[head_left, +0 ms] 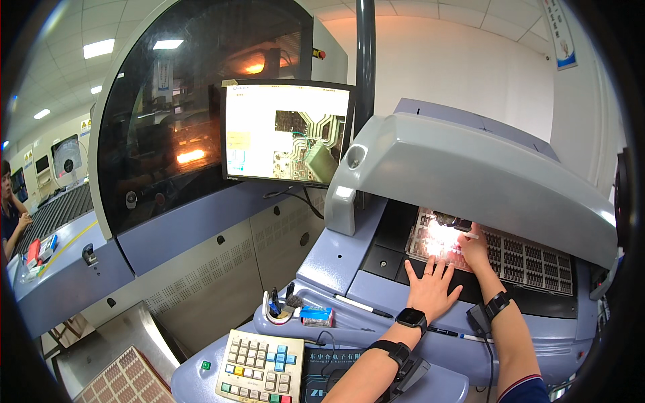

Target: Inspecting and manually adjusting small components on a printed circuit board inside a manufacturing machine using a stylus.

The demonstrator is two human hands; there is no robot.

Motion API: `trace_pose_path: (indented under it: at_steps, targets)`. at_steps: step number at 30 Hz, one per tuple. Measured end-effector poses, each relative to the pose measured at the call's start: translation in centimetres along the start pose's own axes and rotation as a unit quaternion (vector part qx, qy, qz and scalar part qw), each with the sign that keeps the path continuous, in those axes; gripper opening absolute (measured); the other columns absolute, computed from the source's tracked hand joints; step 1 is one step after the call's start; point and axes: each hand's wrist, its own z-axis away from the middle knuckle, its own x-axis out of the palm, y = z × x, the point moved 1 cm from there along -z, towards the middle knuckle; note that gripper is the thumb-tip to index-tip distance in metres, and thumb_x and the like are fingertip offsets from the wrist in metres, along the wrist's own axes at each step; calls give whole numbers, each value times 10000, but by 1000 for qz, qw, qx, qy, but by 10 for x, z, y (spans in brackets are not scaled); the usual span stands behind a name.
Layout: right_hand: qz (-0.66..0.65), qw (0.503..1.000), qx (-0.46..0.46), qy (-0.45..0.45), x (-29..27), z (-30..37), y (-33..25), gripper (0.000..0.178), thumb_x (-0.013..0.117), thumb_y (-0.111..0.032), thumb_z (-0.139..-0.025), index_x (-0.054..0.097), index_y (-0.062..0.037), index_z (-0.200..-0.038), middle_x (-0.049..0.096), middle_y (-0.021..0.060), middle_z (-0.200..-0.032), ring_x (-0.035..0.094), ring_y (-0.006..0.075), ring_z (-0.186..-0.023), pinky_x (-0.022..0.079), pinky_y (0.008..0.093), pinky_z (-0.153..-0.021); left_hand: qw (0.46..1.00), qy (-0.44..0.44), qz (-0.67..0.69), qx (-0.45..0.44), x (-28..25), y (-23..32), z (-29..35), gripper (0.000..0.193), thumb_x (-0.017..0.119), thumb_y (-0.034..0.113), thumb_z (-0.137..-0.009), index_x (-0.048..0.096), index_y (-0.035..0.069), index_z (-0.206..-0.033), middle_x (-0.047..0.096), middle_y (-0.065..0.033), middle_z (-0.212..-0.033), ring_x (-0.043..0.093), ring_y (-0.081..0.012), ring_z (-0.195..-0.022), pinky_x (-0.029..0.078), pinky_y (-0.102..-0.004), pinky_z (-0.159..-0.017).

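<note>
1. My left hand (pixel 431 287) lies flat on the dark bed of the grey machine (pixel 463 168). The fingers are spread wide and hold nothing.
2. The fingertips of that hand touch the near edge of a big flat board (pixel 524 258). The board is full of small parts in rows.
3. My right hand (pixel 474 250) rests on the same board, under the machine's hood. It pinches a thin white stick (pixel 470 236) between its fingers.
4. The board lies flat on the bed. Its left end glows bright under a light, and my right hand is just beside that bright spot.
5. I wear a black watch (pixel 411 317) on my left wrist and a black band (pixel 498 304) on my right wrist.
6. A black and white pen (pixel 363 306) lies on the grey ledge near my left hand.
7. A keypad (pixel 261 366) with coloured keys sits lower down, to the left of my left arm.
8. A screen (pixel 287 132) up and to the left shows a close picture of a board.
9. Another person (pixel 10 211) sits far off at the left edge.
</note>
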Motion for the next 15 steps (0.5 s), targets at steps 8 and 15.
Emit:
trace_pose_path:
  at_steps: [8,15]
  targets:
    - [91,996,-1,9,1,15,-18,526,583,-245,-741,546,16,-1195,645,200,-894,633,394,-827,510,475,-740,1000,0,-10,-5,1,3,-1,603,483,471,-921,478,55,-1357,465,-82,-1402,346,-247,-1388,135,-748,-1044]
    - [130,986,-100,12,-4,30,-50,348,630,-213,-765,555,-15,-1040,622,191,-929,615,388,-878,506,479,-756,1000,24,-1,-8,7,-1,0,530,500,397,-906,489,35,-1293,483,-90,-1380,354,-241,-1384,146,-741,-1049]
